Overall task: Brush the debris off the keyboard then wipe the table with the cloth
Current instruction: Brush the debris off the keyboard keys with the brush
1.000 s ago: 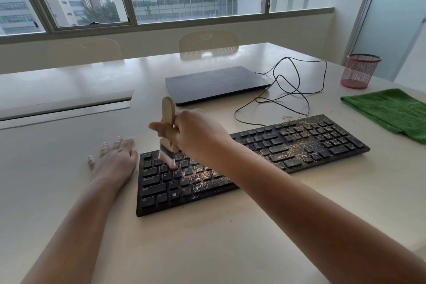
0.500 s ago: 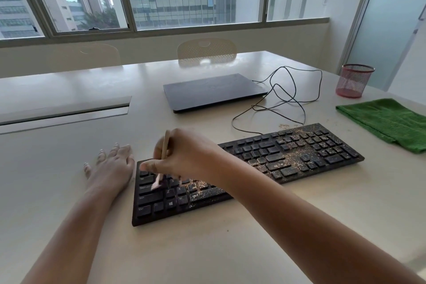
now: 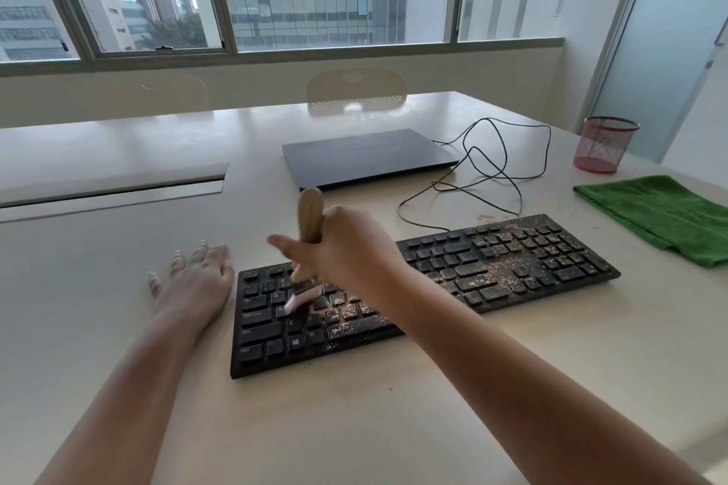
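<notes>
A black keyboard (image 3: 524, 260) lies across the middle of the beige table (image 3: 354, 417), with brown debris (image 3: 492, 272) scattered over its middle and right keys. My right hand (image 3: 346, 248) is shut on a wooden-handled brush (image 3: 309, 217), whose pale bristles touch the keys on the left part of the keyboard. My left hand (image 3: 197, 280) rests flat on the table, fingers spread, against the keyboard's left end. A folded green cloth (image 3: 662, 217) lies at the right edge of the table.
A closed dark laptop (image 3: 366, 155) sits behind the keyboard, with a black cable (image 3: 492, 169) looping beside it. A red mesh cup (image 3: 602, 144) stands at the far right. A cable slot (image 3: 110, 189) runs along the left. Chairs stand behind the table.
My right hand has swept the brush over the left keys; its handle dipped low and stands upright again. The left keys carry less debris. My left hand stays put.
</notes>
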